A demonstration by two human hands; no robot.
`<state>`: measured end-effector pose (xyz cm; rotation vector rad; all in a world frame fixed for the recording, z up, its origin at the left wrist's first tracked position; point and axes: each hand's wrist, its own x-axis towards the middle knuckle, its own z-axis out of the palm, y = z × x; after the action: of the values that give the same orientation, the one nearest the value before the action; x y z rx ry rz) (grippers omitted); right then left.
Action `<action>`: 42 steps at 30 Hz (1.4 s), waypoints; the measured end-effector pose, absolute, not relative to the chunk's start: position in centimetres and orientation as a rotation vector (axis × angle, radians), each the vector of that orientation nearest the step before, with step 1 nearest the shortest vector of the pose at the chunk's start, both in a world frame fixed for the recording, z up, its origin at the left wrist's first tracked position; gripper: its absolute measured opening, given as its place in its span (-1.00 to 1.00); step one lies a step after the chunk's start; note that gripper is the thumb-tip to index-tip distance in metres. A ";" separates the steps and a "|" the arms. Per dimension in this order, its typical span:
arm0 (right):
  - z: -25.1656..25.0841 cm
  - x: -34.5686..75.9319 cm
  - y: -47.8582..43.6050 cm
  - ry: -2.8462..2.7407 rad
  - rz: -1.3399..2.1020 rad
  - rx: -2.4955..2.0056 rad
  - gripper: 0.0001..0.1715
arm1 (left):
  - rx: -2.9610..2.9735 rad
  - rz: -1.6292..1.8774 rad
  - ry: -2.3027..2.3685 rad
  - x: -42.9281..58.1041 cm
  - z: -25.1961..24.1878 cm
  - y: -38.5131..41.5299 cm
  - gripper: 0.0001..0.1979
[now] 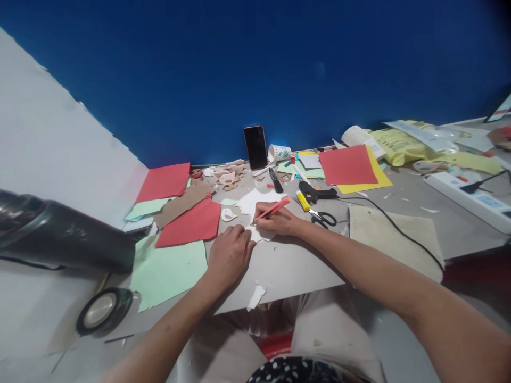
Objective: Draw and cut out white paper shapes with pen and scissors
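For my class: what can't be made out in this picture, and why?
All in the head view:
White paper: part hidden beneath the right hand.
Red tool: pen or cutter; its tip is too small to tell.
Left hand: its curled fingers hide its grip.
Power strip: right end cut off by the picture's edge.
Yellow glue stick: label too small to read.

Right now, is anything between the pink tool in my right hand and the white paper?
Nothing visible: the pink tool in your right hand reaches down to the white paper. Your left hand is close by, leftward, not in between.
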<state>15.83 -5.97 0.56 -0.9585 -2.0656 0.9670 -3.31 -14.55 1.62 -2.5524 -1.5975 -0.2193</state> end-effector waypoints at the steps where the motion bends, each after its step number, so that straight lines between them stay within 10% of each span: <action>1: 0.6 15.8 -6.0 -2.070 0.962 -0.957 -0.94 | -2.554 -0.218 -1.601 -3.3 1.7 -14.6 -0.77; 42: 2.2 15.6 -6.4 -2.047 1.027 -1.052 -0.89 | -2.521 -0.160 -1.612 -3.1 1.7 -14.7 -0.76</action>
<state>15.60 -6.43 2.23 -1.0520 -2.0474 1.0270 -3.11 -14.75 1.71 -2.5215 -1.6123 -0.1596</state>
